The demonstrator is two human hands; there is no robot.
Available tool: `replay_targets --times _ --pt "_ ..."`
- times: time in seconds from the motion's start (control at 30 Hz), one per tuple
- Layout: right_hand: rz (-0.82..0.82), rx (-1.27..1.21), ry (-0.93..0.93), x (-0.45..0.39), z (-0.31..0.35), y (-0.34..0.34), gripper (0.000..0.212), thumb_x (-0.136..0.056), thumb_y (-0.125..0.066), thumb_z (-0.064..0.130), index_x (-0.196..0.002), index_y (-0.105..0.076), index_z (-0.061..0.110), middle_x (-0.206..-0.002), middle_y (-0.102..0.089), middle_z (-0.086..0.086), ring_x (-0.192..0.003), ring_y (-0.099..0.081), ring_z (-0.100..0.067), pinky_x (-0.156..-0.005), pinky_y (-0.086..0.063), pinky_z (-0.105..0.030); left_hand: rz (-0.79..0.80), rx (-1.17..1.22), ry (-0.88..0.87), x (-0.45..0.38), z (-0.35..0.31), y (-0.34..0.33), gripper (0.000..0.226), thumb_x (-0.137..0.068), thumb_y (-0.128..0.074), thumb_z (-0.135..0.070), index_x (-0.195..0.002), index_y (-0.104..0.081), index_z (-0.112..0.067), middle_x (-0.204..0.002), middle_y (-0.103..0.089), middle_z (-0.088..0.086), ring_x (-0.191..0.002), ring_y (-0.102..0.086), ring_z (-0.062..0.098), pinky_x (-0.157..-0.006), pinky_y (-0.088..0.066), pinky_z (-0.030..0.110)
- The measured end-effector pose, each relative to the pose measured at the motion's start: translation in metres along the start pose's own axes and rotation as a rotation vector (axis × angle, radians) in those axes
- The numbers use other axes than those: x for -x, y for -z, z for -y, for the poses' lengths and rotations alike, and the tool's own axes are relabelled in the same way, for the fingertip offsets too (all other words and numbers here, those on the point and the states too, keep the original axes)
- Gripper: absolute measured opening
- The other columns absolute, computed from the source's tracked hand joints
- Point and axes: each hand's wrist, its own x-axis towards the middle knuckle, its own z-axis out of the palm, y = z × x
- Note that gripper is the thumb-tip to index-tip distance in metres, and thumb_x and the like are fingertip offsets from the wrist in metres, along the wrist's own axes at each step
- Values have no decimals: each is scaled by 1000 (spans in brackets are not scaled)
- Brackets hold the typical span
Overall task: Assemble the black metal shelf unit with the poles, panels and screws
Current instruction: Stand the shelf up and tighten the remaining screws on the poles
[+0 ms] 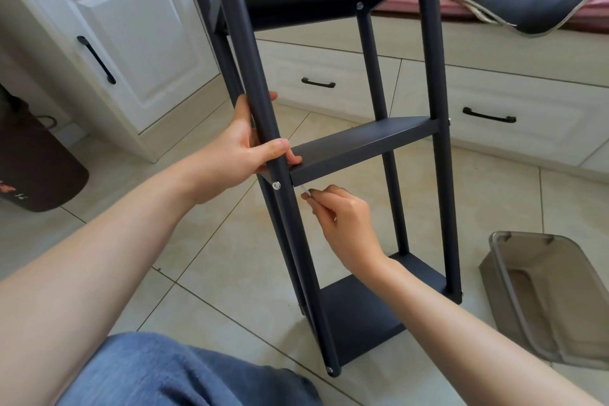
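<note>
We see open floor (pixel 237 260) between the shelf unit (pixel 362 145) and our knee (pixel 184 372), wide enough for both hands. Between the poles, the gap under the middle panel (pixel 359 148) is free. A grey bin (pixel 540 297) blocks the right side near the unit; the white cabinet (pixel 108 43) and drawers (pixel 494 119) close in behind.
</note>
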Motion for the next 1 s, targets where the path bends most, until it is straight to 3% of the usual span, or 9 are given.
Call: replay_targets --times 0.4,0.7,0.77,0.9,1.0 --pt "-19 14 -1 -10 4 -4 20 -93 -61 17 -92 -76 3 -79 -70 -4 -72 -62 -21 -66 -54 -39 19 -19 -7 0 -3 0 59 -102 -54 -8 -145 -22 -29 -102 -75 18 -96 -75 19 -81 -58 22" --pt "-62 15 7 -8 2 -7 15 -91 -65 12 -93 -76 3 -82 -71 -3 -73 -60 -15 -69 -47 -18 29 -34 -9 0 -6 -3 59 -102 -54 -8 -146 -21 -30 -101 -76 17 -95 -75 18 -82 -58 21" --pt "-75 10 12 -8 0 -10 14 -91 -65 10 -93 -76 2 -83 -72 -4 -74 -62 -18 -70 -49 -20 34 -38 -12 0 -6 -4 60 -102 -54 -8 -147 -21 -30 -100 -76 16 -96 -75 18 -85 -58 22" --pt "-86 -13 -6 -8 -4 -18 16 -92 -63 11 -92 -75 1 -81 -71 -6 -74 -63 -23 -67 -54 -38 35 -30 -22 -1 -7 -5 60 -102 -54 -7 -146 -22 -30 -99 -76 17 -95 -75 19 -84 -58 22" --pt "-101 -39 1 -11 -3 -23 14 -90 -64 10 -91 -75 2 -80 -70 -7 -70 -59 -18 -64 -52 -29 36 -30 -27 -1 -7 -5 58 -102 -54 -7 -145 -22 -31 -96 -76 15 -96 -75 19 -85 -58 22"
